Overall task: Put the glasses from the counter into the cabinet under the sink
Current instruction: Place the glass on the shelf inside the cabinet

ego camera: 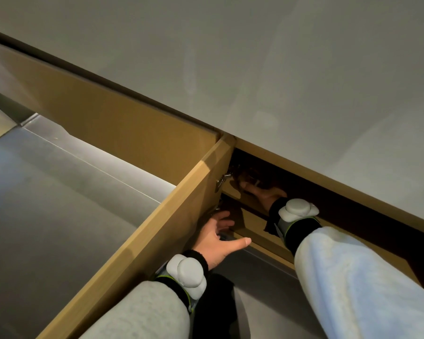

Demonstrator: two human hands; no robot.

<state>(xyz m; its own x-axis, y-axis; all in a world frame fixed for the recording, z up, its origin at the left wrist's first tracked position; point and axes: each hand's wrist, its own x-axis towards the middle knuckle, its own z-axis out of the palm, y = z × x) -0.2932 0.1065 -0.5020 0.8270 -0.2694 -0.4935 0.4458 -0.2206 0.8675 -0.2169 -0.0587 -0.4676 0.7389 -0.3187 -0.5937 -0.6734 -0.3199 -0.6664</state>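
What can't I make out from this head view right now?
- Glass in the right hand: only a faint glint in the dark cabinet interior; the grip is unclear.
- Left hand fingertips: hidden behind the open door, near the hinge.
- Shelf contents: lost in shadow under the countertop.
- Remaining glasses: out of view.

A grey tiled floor [59, 204] fills the left side, one pale grout line [84, 162] crossing it. A metal hinge [222, 179] shows inside.
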